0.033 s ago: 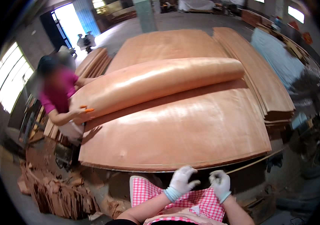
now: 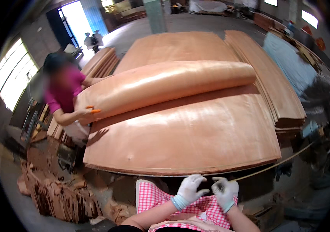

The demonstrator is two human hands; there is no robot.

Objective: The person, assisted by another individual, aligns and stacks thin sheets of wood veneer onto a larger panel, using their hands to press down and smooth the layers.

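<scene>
Veneer sheet [image 2: 165, 83], curled into a long fold, lies across the stack [image 2: 188, 135] on the counter; a co-worker's hand [image 2: 87, 111] presses its left end, so I judge laying it flat is under way. My left hand [image 2: 190, 189] and right hand [image 2: 225, 191], gloved, fingers loosely curled and holding nothing I can make out, hover just short of the near edge. Scrap crowds the floor [image 2: 56, 197] on the left; further stacks hem the right.

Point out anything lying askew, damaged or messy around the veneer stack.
Broken veneer scraps lie heaped on the floor at the lower left, jagged and jumbled. The top sheet is curled over in a long roll rather than lying flat, held by a co-worker's hand. The gloved left hand and right hand grip nothing clearly.
</scene>
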